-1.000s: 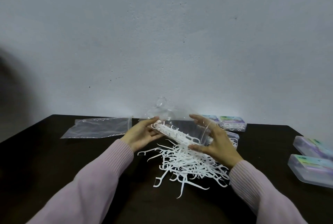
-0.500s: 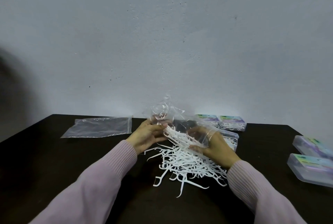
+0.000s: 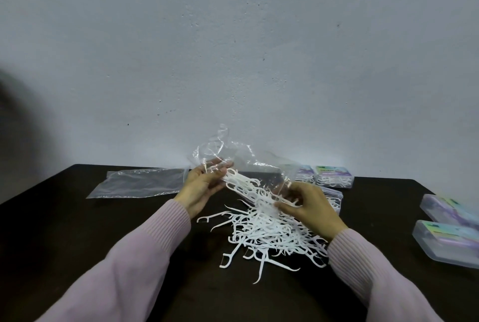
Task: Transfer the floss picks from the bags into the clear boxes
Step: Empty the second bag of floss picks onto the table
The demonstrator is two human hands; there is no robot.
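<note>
Bag [image 3: 241,161] has gone from flat to tipped up at 12 o'clock, w/ picks sliding out onto the pile [image 3: 272,233]. Left hand [image 3: 204,189] grips the bag, right hand [image 3: 308,207] pinches its mouth. Nearly empty; boxes [image 3: 448,246] wait at 3 o'clock.

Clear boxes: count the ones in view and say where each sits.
5: two at the back, one behind the right hand, two at the right edge. Others may be hidden.
</note>
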